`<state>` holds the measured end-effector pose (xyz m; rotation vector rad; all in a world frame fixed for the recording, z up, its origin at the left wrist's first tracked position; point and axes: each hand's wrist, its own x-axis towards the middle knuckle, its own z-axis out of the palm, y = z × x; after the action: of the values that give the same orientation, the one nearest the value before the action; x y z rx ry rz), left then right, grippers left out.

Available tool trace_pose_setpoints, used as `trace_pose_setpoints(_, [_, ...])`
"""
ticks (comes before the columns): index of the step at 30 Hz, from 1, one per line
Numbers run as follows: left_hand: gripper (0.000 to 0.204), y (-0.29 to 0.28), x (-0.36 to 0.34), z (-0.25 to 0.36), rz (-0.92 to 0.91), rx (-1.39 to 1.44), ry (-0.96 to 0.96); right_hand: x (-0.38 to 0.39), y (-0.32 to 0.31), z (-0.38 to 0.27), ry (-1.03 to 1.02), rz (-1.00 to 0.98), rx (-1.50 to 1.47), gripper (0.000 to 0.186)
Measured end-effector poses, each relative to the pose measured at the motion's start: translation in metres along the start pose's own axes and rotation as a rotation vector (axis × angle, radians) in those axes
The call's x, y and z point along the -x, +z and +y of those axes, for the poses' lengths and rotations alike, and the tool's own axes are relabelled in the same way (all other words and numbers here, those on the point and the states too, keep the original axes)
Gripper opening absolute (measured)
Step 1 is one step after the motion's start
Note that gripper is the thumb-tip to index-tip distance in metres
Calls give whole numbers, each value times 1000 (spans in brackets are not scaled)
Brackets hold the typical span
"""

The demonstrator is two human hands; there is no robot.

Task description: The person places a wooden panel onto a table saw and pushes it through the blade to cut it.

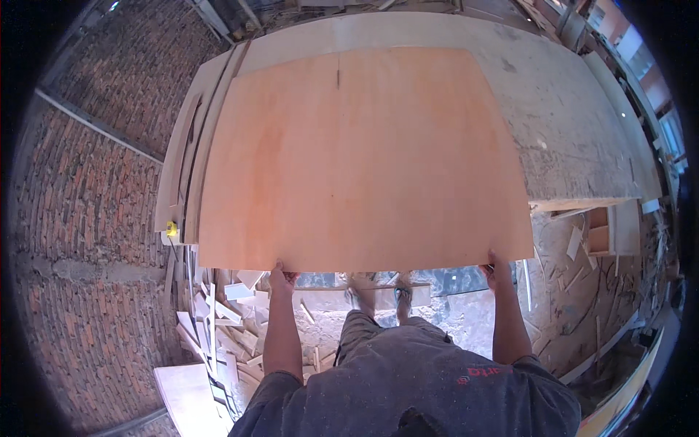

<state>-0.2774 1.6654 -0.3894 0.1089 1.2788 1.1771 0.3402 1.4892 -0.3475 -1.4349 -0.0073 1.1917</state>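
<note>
Wooden sheet [364,160] lies over the bench [568,109], straight ahead of both hands and apparently longer side to side, its near edge pinched in the fingers of left hand [282,277] and right hand [497,274], the right nearer its corner.

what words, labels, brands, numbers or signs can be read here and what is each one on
Dark shirt: small red lettering beside a red emblem; I won't copy the wording out.
Yellow object at the left: any marking is too small to read.
Wooden sheet in the left hand and right hand: no lettering visible.
</note>
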Motion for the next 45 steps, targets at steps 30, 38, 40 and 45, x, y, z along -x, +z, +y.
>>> trace_pose_setpoints(30, [86, -64, -6, 133, -415, -1877, 1055, 79, 192, 44, -989, -411, 1868, 66])
trace_pose_setpoints(38, [84, -64, -3, 139, -336, -2027, 999, 72, 190, 53, -1150, -364, 1967, 62])
trace_pose_setpoints(40, [84, -59, -11, 141, -390, -1923, 967, 68, 191, 51, -1128, -360, 1968, 60])
trace_pose_setpoints(45, [84, -44, -31, 149, -404, -1893, 1006, 46, 205, 39, -1186, -371, 1912, 59])
